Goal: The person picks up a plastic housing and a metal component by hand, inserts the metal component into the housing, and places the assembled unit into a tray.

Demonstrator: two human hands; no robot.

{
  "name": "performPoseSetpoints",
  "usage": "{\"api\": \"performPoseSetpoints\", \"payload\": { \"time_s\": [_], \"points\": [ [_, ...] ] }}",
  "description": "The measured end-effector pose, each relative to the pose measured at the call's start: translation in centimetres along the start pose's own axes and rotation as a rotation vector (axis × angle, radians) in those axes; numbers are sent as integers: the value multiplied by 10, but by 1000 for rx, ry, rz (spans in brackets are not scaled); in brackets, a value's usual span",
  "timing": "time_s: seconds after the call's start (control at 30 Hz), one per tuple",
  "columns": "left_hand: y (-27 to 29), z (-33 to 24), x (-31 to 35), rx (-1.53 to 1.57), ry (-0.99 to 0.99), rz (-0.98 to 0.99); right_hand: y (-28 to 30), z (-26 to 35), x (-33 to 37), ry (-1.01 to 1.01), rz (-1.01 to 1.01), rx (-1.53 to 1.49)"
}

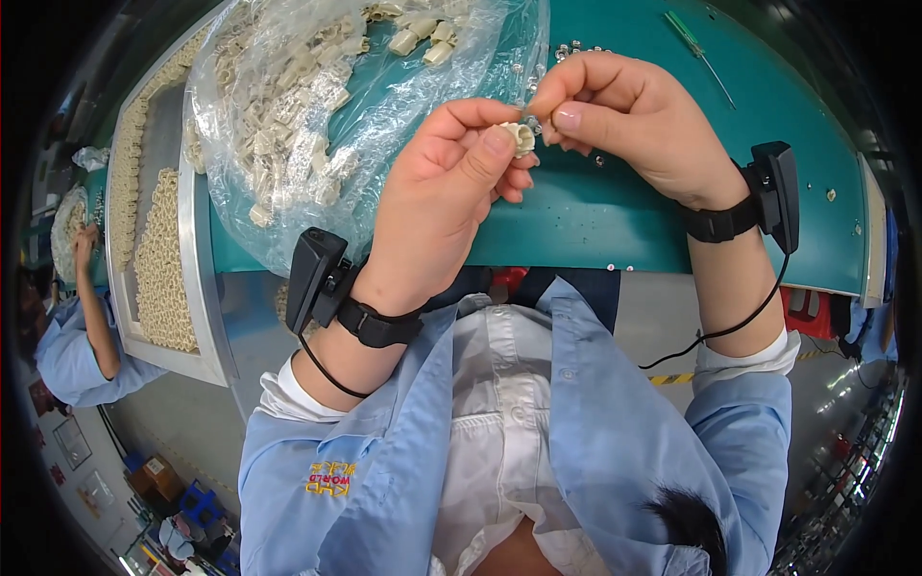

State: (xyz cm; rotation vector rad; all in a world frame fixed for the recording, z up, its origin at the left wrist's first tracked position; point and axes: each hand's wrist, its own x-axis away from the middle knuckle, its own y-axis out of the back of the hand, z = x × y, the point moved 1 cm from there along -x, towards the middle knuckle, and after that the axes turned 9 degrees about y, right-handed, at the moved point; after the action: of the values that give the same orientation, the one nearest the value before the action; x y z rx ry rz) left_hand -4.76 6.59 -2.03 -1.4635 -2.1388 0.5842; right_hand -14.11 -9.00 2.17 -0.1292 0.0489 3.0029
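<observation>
My left hand (444,178) pinches a small cream plastic fitting (521,141) between thumb and fingers, its round hollow end turned to the right. Close beside it is my right hand (639,123), thumb and forefinger drawn together in a pinch. Whatever sits between those right fingertips is too small to make out. Just past the fitting, between both hands, shows a shiny bit of metal (532,124). Behind my right hand lie several small metal pieces (576,46) on the green tabletop (595,221).
A clear plastic bag (384,173) full of cream fittings (307,106) spreads over the left side. Left of it stands a metal-rimmed tray (213,317) with packed rows of cream parts. A green-handled screwdriver (699,58) lies at the far right. Another person's arm (96,317) is at far left.
</observation>
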Motion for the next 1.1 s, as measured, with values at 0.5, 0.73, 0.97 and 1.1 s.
{"api": "performPoseSetpoints", "payload": {
  "time_s": [0.5, 0.73, 0.97, 1.1],
  "points": [
    [-3, 1, 1, -8, -50, -37, -14, -4, 1, 111, -4, 103],
    [-2, 2, 0, -8, -83, -36, -18, -8, -1, 125, 27, 33],
    [-2, 5, 3, -75, -137, -27, -13, -12, 0, 111, 157, -57],
    [-5, 7, 4, -106, -166, -48, -10, -10, 3, 196, 194, 124]
  ]
}}
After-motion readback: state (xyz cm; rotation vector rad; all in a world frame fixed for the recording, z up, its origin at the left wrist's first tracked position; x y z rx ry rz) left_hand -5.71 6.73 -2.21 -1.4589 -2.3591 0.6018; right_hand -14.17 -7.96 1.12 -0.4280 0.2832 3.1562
